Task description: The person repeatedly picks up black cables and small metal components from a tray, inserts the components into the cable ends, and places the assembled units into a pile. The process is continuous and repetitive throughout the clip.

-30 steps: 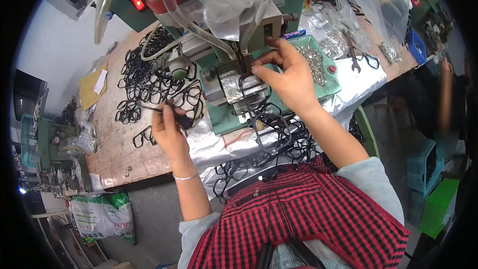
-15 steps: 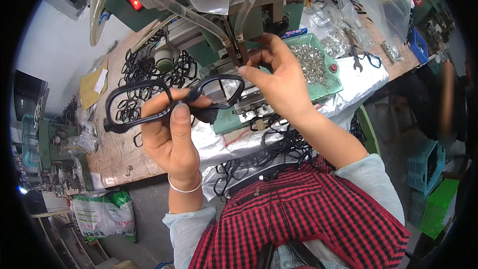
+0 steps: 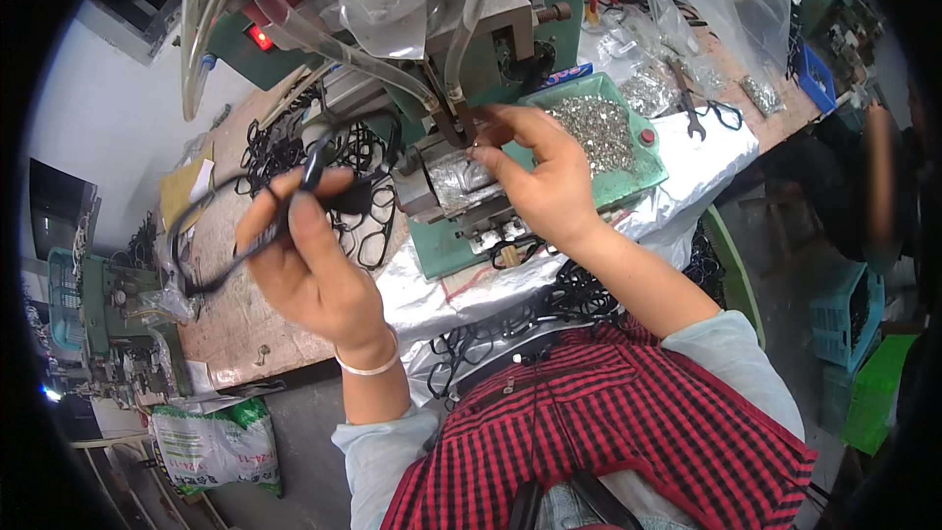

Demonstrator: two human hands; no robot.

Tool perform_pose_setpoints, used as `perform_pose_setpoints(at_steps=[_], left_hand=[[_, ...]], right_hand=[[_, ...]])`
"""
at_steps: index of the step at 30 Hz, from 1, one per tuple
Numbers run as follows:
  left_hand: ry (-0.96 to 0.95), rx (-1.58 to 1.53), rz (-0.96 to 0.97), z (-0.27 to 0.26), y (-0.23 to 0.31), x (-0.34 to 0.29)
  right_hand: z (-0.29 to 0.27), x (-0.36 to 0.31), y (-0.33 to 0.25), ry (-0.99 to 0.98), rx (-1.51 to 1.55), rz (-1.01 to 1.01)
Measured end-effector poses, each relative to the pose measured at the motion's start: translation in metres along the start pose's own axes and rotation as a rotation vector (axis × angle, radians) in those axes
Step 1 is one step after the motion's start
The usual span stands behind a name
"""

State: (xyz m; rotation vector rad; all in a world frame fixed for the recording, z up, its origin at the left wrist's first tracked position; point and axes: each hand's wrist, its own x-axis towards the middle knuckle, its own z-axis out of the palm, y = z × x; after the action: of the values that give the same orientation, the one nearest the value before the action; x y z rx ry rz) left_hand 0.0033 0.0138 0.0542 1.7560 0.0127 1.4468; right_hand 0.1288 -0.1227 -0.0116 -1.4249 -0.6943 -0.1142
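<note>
My left hand (image 3: 319, 270) is closed on a black eyeglass frame (image 3: 313, 165), gripped near its bridge between thumb and fingers. The frame is tilted and smeared by motion, left of the green machine (image 3: 491, 103). At the machine, my right hand (image 3: 551, 182) has thumb and index finger pinched together right beside the two dark metal prongs (image 3: 451, 126). Whatever those fingertips hold is too small to make out. Below the prongs lies a metal fixture block (image 3: 461, 182), partly wrapped in shiny film.
Right of the machine, a green tray (image 3: 643, 177) holds many tiny metal parts (image 3: 594, 132). A wrench (image 3: 687, 103) lies on silver foil (image 3: 716, 152). Black frames (image 3: 368, 240) pile up behind my left hand, and more (image 3: 461, 353) lie at the table's front edge. Clear hoses (image 3: 334, 34) hang overhead.
My left hand has swung the eyeglass frame left, away from the machine, and tilted it. My right hand stays beside the prongs with its fingertips pinched. The whole view has shifted slightly.
</note>
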Motion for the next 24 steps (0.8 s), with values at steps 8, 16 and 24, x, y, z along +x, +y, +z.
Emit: perform_pose_setpoints(at_steps=[8,16,24], left_hand=[[-0.021,0.017,-0.021,0.002,-0.01,0.017],[-0.208,-0.377,-0.413,-0.005,0.028,-0.013],[-0.556,-0.524,-1.059,-0.013,0.036,-0.021]], right_hand=[[0.005,0.004,-0.006,-0.005,0.056,0.002],[-0.013,0.004,-0.048,-0.159,0.377,0.346],[-0.076,0.016,0.016,0.052,-0.632,-0.139]])
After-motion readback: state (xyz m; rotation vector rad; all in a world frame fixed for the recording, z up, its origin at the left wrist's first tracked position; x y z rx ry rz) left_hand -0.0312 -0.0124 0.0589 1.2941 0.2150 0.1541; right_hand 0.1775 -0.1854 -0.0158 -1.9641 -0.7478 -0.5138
